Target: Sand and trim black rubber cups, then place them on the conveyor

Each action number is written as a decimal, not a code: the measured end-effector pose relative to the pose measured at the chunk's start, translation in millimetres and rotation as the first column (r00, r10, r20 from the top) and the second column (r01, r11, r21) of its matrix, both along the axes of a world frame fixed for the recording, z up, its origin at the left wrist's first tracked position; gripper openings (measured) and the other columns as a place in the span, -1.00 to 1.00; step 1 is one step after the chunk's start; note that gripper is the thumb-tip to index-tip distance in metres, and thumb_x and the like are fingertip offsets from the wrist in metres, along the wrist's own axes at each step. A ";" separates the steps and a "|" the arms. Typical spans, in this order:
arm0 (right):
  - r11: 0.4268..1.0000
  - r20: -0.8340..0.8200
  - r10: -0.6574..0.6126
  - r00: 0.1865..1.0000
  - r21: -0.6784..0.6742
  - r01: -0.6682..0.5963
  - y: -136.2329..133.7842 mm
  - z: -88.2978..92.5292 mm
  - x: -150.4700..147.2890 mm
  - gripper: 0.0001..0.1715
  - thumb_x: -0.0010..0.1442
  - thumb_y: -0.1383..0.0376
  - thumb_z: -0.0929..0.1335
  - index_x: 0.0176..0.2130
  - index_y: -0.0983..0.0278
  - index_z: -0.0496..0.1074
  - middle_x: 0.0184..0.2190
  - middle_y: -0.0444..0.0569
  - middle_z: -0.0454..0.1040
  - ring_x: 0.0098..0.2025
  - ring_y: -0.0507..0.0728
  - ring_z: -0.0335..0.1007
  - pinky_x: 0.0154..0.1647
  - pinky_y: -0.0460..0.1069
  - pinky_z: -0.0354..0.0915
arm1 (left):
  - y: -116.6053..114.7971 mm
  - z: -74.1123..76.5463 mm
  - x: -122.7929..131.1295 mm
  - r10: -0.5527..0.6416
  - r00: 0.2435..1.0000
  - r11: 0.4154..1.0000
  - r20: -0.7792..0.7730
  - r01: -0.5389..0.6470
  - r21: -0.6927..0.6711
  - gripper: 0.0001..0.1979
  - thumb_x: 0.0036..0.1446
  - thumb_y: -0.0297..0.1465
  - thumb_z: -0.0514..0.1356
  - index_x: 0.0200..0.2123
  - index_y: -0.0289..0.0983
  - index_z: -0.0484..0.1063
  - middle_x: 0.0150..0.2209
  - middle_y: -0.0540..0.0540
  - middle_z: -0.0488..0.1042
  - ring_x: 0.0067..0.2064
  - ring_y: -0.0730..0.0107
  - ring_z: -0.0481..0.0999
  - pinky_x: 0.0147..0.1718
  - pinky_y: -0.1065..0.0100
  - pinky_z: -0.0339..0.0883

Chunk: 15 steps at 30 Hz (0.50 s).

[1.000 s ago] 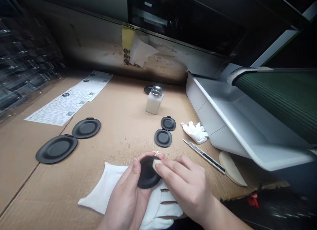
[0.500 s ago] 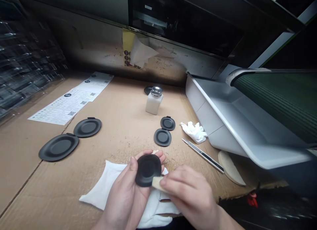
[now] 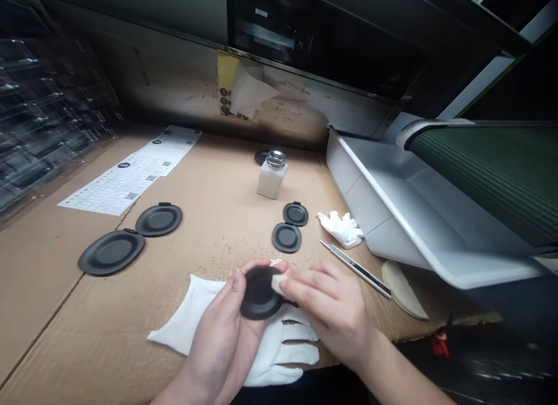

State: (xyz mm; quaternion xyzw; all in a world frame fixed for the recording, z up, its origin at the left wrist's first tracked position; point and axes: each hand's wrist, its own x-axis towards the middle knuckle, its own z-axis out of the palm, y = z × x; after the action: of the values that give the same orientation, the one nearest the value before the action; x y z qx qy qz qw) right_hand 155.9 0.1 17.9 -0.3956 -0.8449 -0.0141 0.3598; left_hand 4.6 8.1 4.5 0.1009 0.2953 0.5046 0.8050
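L hand point(image 3: 220, 329) cupped, palm up; R hand point(image 3: 329, 312) above, fingers pinched.

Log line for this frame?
left hand: holds black disc | right hand: pinches pale block against disc edge | under hands: white glove

my left hand point(image 3: 218, 318) cradles a round black disc point(image 3: 260, 293) while my right hand point(image 3: 331, 312) pinches a small beige pad point(image 3: 276, 283) against its edge. a white cotton glove point(image 3: 283, 350) lies beneath them on the cardboard point(image 3: 209, 230), with a pump-top dispenser bottle point(image 3: 272, 178) and two smaller black discs point(image 3: 286, 237) ahead and a snap-off knife point(image 3: 355, 268) to my right.
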 end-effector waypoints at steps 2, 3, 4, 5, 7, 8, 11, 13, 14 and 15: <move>1.000 -0.034 0.005 0.999 -0.002 -0.005 -15.6 -9.0 -3.3 -0.72 0.14 0.44 0.29 -0.12 0.32 0.42 -0.27 -0.04 0.51 -0.35 0.03 0.30 -0.39 -0.06 0.31 | -0.5 -1.1 -0.1 -0.004 1.000 1.000 0.014 0.004 -0.010 -0.69 0.18 -0.25 0.01 -0.20 -0.34 0.40 -0.08 -0.28 0.48 0.04 0.12 0.37 0.02 0.15 0.20; 1.000 -0.053 0.021 0.998 0.007 -0.021 -21.5 -12.0 -4.7 -0.74 0.14 0.43 0.29 -0.14 0.33 0.43 -0.30 -0.04 0.51 -0.36 0.03 0.30 -0.41 -0.06 0.31 | -0.6 -1.3 -0.1 -0.006 1.000 1.000 0.008 0.006 -0.018 -0.69 0.18 -0.25 0.01 -0.19 -0.34 0.40 -0.07 -0.30 0.47 0.03 0.11 0.38 0.01 0.14 0.20; 0.999 -0.077 0.036 0.996 0.018 -0.035 -25.4 -13.6 -5.4 -0.76 0.15 0.43 0.28 -0.16 0.33 0.44 -0.32 -0.04 0.51 -0.37 0.03 0.31 -0.42 -0.06 0.31 | -0.5 -1.3 -0.1 -0.005 1.000 1.000 -0.001 0.005 -0.023 -0.69 0.18 -0.25 0.02 -0.19 -0.34 0.39 -0.07 -0.31 0.47 0.01 0.11 0.40 0.01 0.13 0.20; 0.999 -0.101 0.044 0.994 0.023 -0.042 -27.4 -13.9 -5.1 -0.77 0.15 0.43 0.28 -0.18 0.33 0.45 -0.34 -0.04 0.51 -0.37 0.03 0.31 -0.43 -0.06 0.32 | -0.4 -1.3 -0.1 -0.004 1.000 1.000 -0.006 0.003 -0.023 -0.70 0.17 -0.25 0.02 -0.18 -0.35 0.39 -0.06 -0.32 0.47 0.00 0.10 0.41 0.01 0.12 0.19; 1.000 -0.125 0.024 0.992 0.012 -0.023 -26.3 -11.9 -0.8 -0.78 0.14 0.45 0.29 -0.20 0.33 0.46 -0.34 -0.05 0.52 -0.35 0.03 0.33 -0.40 -0.06 0.32 | -0.2 -1.4 -0.2 0.002 1.000 1.000 0.002 -0.002 -0.013 -0.70 0.18 -0.26 0.02 -0.18 -0.35 0.38 -0.05 -0.33 0.46 0.02 0.09 0.40 0.04 0.11 0.17; 1.000 -0.120 0.004 0.993 -0.002 -0.004 -24.3 -10.4 2.8 -0.78 0.13 0.46 0.30 -0.20 0.32 0.46 -0.34 -0.06 0.52 -0.34 0.04 0.33 -0.39 -0.05 0.32 | -0.1 -1.6 -0.3 0.003 1.000 1.000 0.014 -0.003 -0.005 -0.70 0.18 -0.26 0.01 -0.19 -0.35 0.38 -0.05 -0.33 0.46 0.03 0.08 0.38 0.04 0.11 0.16; 0.999 -0.057 -0.019 0.998 -0.034 0.017 -18.9 -8.4 11.1 -0.77 0.13 0.45 0.31 -0.19 0.29 0.45 -0.33 -0.08 0.52 -0.32 0.04 0.33 -0.35 -0.04 0.31 | 0.1 -2.7 -0.4 -0.008 0.998 1.000 0.058 0.008 0.004 -0.69 0.19 -0.25 -0.01 -0.19 -0.35 0.37 -0.05 -0.33 0.46 0.08 0.09 0.33 0.07 0.13 0.12; 0.999 -0.022 -0.001 1.000 -0.038 0.000 -18.0 -9.7 7.9 -0.78 0.15 0.43 0.30 -0.18 0.28 0.44 -0.33 -0.08 0.51 -0.32 0.03 0.33 -0.36 -0.04 0.30 | 0.3 -3.1 -0.4 -0.001 0.998 1.000 0.065 0.001 -0.006 -0.69 0.19 -0.24 -0.01 -0.19 -0.34 0.37 -0.07 -0.31 0.47 0.07 0.10 0.34 0.08 0.13 0.11; 0.999 -0.016 0.007 1.000 -0.032 -0.008 -18.1 -10.7 2.9 -0.78 0.15 0.42 0.30 -0.18 0.28 0.44 -0.33 -0.07 0.51 -0.33 0.03 0.33 -0.37 -0.05 0.30 | 0.4 -3.0 -0.4 0.006 0.998 1.000 0.056 -0.005 -0.019 -0.70 0.19 -0.24 0.00 -0.19 -0.33 0.37 -0.08 -0.30 0.47 0.05 0.12 0.36 0.08 0.14 0.10; 1.000 -0.017 0.009 1.000 -0.020 -0.010 -18.4 -11.6 -4.0 -0.79 0.15 0.42 0.29 -0.18 0.29 0.44 -0.35 -0.07 0.51 -0.35 0.03 0.33 -0.38 -0.05 0.29 | 0.4 -2.7 -0.5 0.015 0.999 0.999 0.040 -0.014 -0.038 -0.71 0.18 -0.24 0.01 -0.19 -0.31 0.36 -0.10 -0.28 0.48 0.03 0.13 0.38 0.08 0.14 0.11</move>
State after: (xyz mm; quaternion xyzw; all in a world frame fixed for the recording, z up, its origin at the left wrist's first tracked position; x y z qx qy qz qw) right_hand 151.9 -18.4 6.3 -0.3952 -0.8439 -0.0006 0.3629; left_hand 4.1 8.5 1.8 0.0735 0.2894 0.5067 0.8088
